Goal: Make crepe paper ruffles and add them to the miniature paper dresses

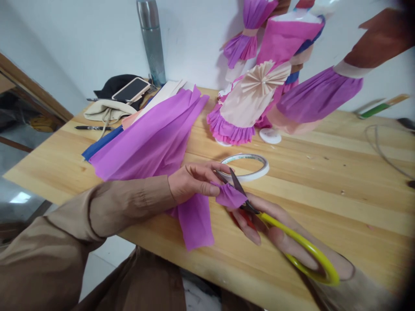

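Note:
My left hand pinches a small gathered piece of purple crepe paper between thumb and fingers. With my right hand I hold scissors with yellow handles, their dark blades parted. The blades lie at the small piece, close to my left fingertips; whether they are cutting into it I cannot tell. Something red shows by my right fingers, partly hidden. A large purple crepe paper sheet lies beneath and beyond my left forearm. Just past my hands is a roll of white tape.
A doll figure dressed in pink and purple paper stands at the back, near other paper-dressed pieces. A phone, pouch, pen and metal bottle are at the back left. A green-handled tool lies at right.

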### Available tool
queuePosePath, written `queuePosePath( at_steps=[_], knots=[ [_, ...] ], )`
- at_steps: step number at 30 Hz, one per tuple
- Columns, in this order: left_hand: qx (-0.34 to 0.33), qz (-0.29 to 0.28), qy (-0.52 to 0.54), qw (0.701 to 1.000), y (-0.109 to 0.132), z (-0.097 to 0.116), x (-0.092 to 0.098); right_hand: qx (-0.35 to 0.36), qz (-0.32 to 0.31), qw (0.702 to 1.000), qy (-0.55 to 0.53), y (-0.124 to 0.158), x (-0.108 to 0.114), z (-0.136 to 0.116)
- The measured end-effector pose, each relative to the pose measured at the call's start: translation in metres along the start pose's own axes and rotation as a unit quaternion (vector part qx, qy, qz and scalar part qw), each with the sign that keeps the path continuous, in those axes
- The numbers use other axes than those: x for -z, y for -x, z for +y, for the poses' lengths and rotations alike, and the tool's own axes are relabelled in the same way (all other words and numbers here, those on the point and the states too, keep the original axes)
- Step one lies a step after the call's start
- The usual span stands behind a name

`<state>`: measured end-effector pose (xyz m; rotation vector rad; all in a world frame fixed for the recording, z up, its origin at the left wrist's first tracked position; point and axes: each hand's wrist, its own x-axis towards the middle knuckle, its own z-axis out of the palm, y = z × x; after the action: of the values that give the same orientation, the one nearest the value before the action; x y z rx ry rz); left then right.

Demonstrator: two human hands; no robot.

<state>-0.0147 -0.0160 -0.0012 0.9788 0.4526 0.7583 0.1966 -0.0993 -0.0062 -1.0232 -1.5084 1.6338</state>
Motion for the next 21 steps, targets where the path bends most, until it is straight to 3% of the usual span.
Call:
queuePosePath(
  at_steps=[5,8,12,17,21],
  knots=[
    [-0.011,-0.017,0.0,1.0,0.0,0.001,0.0,0.017,-0.036,0.999,0.021,0.001,0.001,-0.006],
    [-0.006,-0.016,0.004,1.0,0.0,0.0,0.0,0.024,0.004,1.0,0.014,0.002,0.001,0.002],
    [-0.004,-0.003,-0.001,1.0,0.0,0.0,0.001,-0.023,0.015,1.0,-0.006,0.007,0.001,0.011],
    [-0.01,-0.005,-0.015,1.0,-0.002,-0.001,0.003,-0.049,0.029,0.996,-0.062,0.013,0.004,0.003],
    [-0.006,-0.011,-0.021,1.0,-0.002,-0.001,0.005,-0.045,0.047,0.997,-0.034,0.022,0.019,0.002]
  ],
)
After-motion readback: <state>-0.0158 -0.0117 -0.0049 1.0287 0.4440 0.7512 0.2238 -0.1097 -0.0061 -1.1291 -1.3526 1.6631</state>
